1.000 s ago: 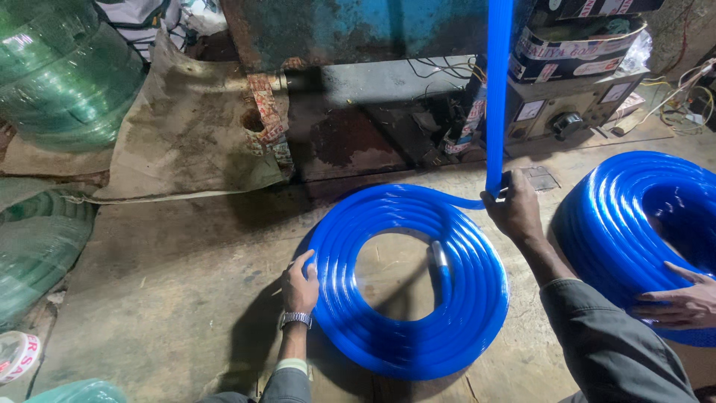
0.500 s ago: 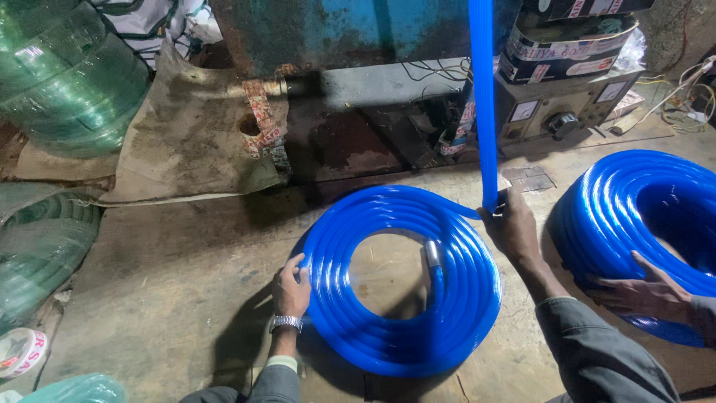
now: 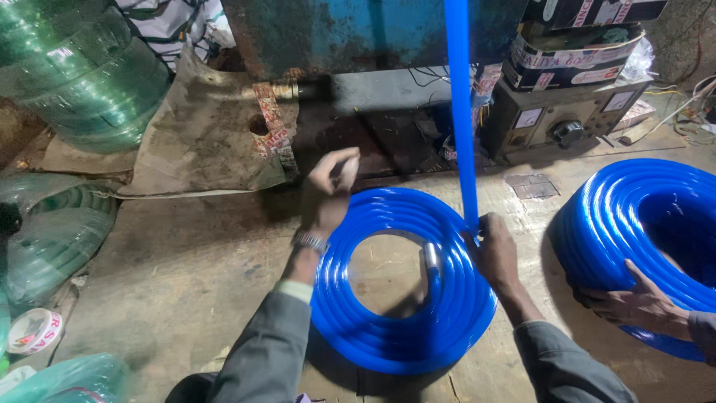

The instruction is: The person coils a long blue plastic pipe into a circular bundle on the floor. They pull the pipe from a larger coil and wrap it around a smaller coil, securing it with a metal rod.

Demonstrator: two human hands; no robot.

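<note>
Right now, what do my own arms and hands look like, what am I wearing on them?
Both arms are in long grey sleeves reaching to the wrists. A lighter, pale cuff shows under the left sleeve, and a metal-banded wristwatch sits just above it. The left hand and right hand are bare, without gloves; I can't make out any rings.

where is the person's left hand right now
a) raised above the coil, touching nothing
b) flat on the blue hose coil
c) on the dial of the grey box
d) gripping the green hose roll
a: the left hand is lifted clear above the blue hose coil, fingers loosely curled with nothing in them, while the right hand grips the upright blue hose.
</note>
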